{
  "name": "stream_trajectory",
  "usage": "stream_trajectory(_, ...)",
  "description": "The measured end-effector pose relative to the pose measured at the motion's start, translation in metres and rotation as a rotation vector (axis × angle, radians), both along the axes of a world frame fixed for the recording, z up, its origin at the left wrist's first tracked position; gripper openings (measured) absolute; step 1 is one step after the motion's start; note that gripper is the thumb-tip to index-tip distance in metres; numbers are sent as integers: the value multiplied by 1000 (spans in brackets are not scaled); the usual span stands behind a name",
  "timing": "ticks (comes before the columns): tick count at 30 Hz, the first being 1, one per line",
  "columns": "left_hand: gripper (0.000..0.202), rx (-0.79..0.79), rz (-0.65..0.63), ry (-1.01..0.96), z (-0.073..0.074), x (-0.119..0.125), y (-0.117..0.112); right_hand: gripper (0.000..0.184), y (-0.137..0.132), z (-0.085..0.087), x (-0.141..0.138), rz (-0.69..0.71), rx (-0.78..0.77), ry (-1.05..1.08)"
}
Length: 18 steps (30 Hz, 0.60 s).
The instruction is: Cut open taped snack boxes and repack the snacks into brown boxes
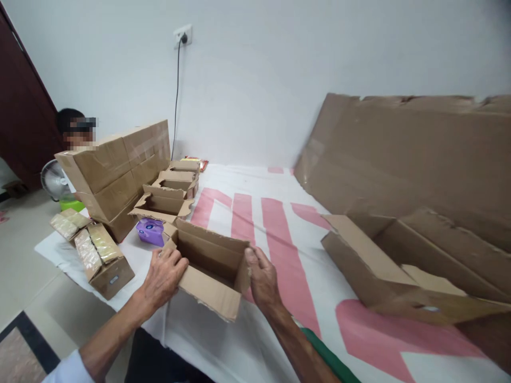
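Note:
An open, empty cardboard box [211, 260] sits at the near edge of a table covered by a white and pink sheet [279, 229]. My left hand [163, 276] grips the box's left side, fingers curled over its near flap. My right hand [261, 276] presses against the box's right wall, thumb at the rim, fingers closed along it. A purple packet [150, 230] lies just behind the box on the left.
Several more open small boxes [167, 199] stand in a row behind. Large taped cartons [115, 170] are stacked at the left, with a person behind them. Taped small boxes [99, 258] lie at the left edge. Flattened cardboard [399, 175] fills the right side.

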<state>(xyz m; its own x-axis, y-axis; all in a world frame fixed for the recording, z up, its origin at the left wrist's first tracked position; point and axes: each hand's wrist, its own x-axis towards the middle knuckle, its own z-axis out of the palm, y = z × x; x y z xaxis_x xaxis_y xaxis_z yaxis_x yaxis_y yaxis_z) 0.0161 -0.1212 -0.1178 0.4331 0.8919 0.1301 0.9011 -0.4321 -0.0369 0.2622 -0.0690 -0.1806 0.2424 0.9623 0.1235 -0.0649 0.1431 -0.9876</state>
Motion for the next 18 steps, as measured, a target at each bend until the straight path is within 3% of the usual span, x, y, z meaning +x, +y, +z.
stream_trajectory(4, 36, 44, 9, -28, -10, 20, 26, 83, 8, -17, 22, -56, 28, 28)
stream_trajectory(10, 31, 73, 89, -57, -15, 30, 64, 81, -6, -45, 29, 27, 39, -6)
stream_trajectory(14, 34, 29, 113, -9, -10, 26, 65, 82, -21, -66, 24, 176, 86, -61)
stream_trajectory(18, 58, 1, 61, -61, -8, 17, 58, 92, -27, -82, 17, 264, 63, -145)
